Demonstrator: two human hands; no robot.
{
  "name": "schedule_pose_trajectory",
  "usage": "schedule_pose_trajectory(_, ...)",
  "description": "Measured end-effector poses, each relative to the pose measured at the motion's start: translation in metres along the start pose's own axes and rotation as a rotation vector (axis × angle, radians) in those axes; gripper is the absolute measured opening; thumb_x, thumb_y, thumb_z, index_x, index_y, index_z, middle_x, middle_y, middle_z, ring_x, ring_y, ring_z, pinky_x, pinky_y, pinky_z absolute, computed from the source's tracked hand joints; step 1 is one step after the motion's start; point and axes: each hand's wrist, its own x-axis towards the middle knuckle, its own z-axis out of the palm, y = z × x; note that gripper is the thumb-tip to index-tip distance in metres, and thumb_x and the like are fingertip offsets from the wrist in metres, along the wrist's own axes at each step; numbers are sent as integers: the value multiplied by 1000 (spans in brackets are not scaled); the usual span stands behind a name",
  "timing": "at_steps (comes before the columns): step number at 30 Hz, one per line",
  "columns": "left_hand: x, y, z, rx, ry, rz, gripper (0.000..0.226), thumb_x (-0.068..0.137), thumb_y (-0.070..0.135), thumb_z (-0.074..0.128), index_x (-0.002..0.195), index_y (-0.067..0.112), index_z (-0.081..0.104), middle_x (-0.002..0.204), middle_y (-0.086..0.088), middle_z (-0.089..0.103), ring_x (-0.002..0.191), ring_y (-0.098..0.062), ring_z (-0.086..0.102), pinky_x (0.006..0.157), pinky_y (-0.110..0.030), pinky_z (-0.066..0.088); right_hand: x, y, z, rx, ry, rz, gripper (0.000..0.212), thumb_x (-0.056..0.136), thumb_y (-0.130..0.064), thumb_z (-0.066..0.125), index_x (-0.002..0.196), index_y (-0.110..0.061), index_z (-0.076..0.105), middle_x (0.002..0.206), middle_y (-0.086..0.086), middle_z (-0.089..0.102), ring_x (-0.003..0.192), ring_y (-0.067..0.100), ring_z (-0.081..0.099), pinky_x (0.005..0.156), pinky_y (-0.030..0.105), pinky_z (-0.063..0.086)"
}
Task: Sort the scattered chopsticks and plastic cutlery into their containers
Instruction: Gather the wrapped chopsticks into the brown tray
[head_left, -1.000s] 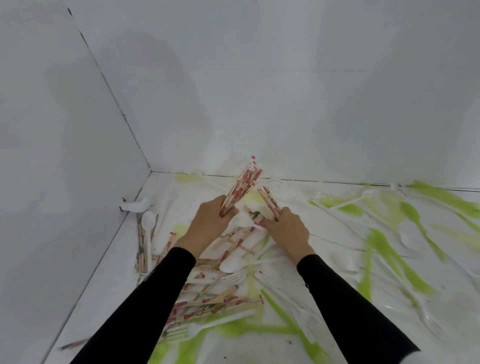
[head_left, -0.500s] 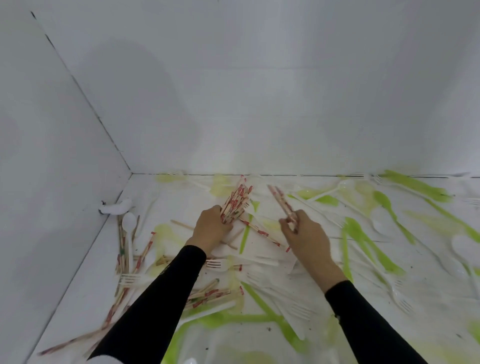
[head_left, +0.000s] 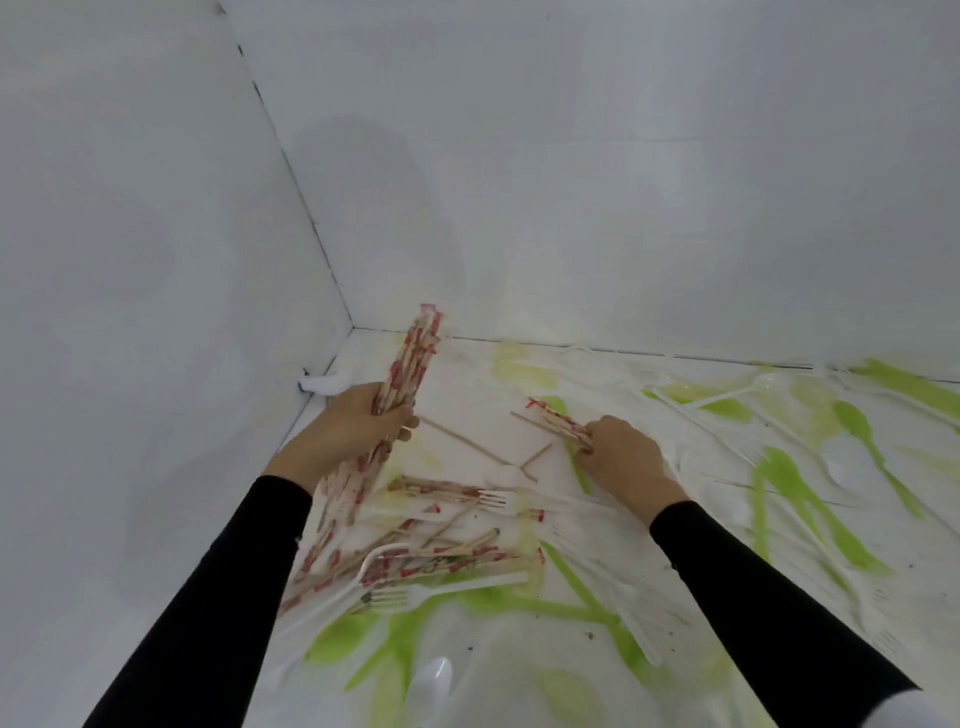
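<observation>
**Both hands hold wrapped chopsticks above the scatter**

From the head camera, the only view on my screen, I am looking down into the corner of a white-walled space. Cutlery is spread across the white surface (head_left: 457, 364).

My operator's left hand (head_left: 358, 426) sits close to the left wall (head_left: 156, 312). Its fingers (head_left: 405, 422) are curled tight round a thick bundle of wrapped chopsticks (head_left: 413, 358). The bundle is tilted. Its top end stands up past the corner line, and its lower end runs down beside the black sleeve (head_left: 249, 561).

The right hand (head_left: 623, 457) is well apart from the left and low over the surface. It pinches a small sheaf of wrapped chopsticks (head_left: 558, 421) by the near ends, and the sheaf points up and to the left. The knuckles face me, so I cannot tell exactly how the fingertips lie.

Between and below the hands lies the rest of the work:
- A heap of loose chopsticks (head_left: 441, 561) in red-printed sleeves lies crisscrossed.
- A couple of bare wooden sticks (head_left: 457, 439) lie just beyond the heap.
- A white fork (head_left: 501, 500) lies across the upper edge of the heap, and a second white fork (head_left: 395, 597) sits at its lower edge.
- A white spoon (head_left: 431, 675) shows near the bottom of the frame.

To the right, green cutlery is scattered wide. I can make out a green spoon (head_left: 862, 431) and a green fork (head_left: 779, 467) among pale, hard-to-read white pieces.

A small white object (head_left: 324, 385) is lodged against the left wall just behind the left hand. I cannot make out what it is.
</observation>
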Motion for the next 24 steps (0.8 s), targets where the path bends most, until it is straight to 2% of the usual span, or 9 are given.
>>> schedule_pose_trajectory(2, -12, -15, -10, -160, 116, -9, 18, 97, 29, 60, 108, 15, 61, 94, -5, 67, 78, -17, 66, 79, -37, 58, -5, 5, -6, 43, 2, 10, 15, 89, -31, 55, 87, -16, 57, 90, 3, 55, 81, 25, 58, 64, 29, 41)
schedule_pose_trajectory(6, -30, -43, -24, -188, 437, -37, 25, 89, 34, 71, 86, 11, 61, 71, -6, 60, 60, -18, 57, 61, -30, 52, -13, 5, -23, 226, 152, 7, 23, 94, -38, 47, 84, -17, 45, 80, 5, 54, 74, 27, 51, 58, 32, 33)
schedule_pose_trajectory(10, -32, -74, -38, -134, 513, -80, 11, 92, 25, 67, 95, 14, 65, 88, -8, 71, 76, -22, 67, 73, -36, 57, -12, -22, -38, 336, 181, -176, 16, 95, -32, 43, 86, -18, 42, 73, 7, 51, 71, 29, 47, 61, 36, 32)
schedule_pose_trajectory(13, -25, -89, -41, 10, 566, -118, 8, 90, 19, 68, 90, 12, 64, 78, -5, 67, 75, -25, 65, 77, -38, 54, -10, -53, -41, 478, 69, -321, 10, 95, -28, 48, 90, -20, 44, 70, 6, 55, 59, 24, 48, 57, 34, 35)
schedule_pose_trajectory(14, -22, -91, -40, 15, 577, -128, 11, 88, 19, 69, 87, 10, 63, 75, -5, 65, 73, -26, 63, 75, -37, 52, -7, -62, -38, 434, 48, -349, 9, 95, -29, 49, 97, -21, 46, 76, 6, 58, 63, 25, 51, 59, 34, 38)
schedule_pose_trajectory(16, -14, -93, -37, 37, 582, -143, 17, 86, 21, 70, 81, 8, 61, 73, -6, 63, 70, -26, 61, 69, -34, 49, 3, -81, -27, 268, 20, -386, 22, 96, -30, 50, 117, -23, 49, 95, 4, 63, 82, 28, 59, 67, 34, 43)
schedule_pose_trajectory(19, 0, -91, -31, 107, 560, -158, 16, 88, 20, 67, 82, 7, 60, 71, -3, 60, 66, -20, 56, 56, -24, 39, 17, -100, -6, 63, -68, -441, 42, 100, -24, 44, 142, -25, 44, 123, 5, 59, 107, 27, 60, 75, 32, 45)
schedule_pose_trajectory(21, 10, -90, -30, 131, 540, -159, 14, 90, 19, 64, 82, 9, 58, 70, 1, 56, 63, -12, 51, 51, -19, 32, 26, -102, 5, -128, -105, -473, 41, 101, -23, 43, 142, -25, 43, 129, 3, 52, 111, 27, 58, 75, 32, 42)
schedule_pose_trajectory(24, 23, -94, -30, 109, 528, -169, 12, 90, 18, 62, 85, 10, 55, 75, 0, 56, 68, -15, 53, 53, -19, 35, 35, -91, 12, -264, -124, -438, 32, 102, -29, 45, 132, -19, 50, 127, 3, 46, 101, 29, 61, 72, 33, 43)
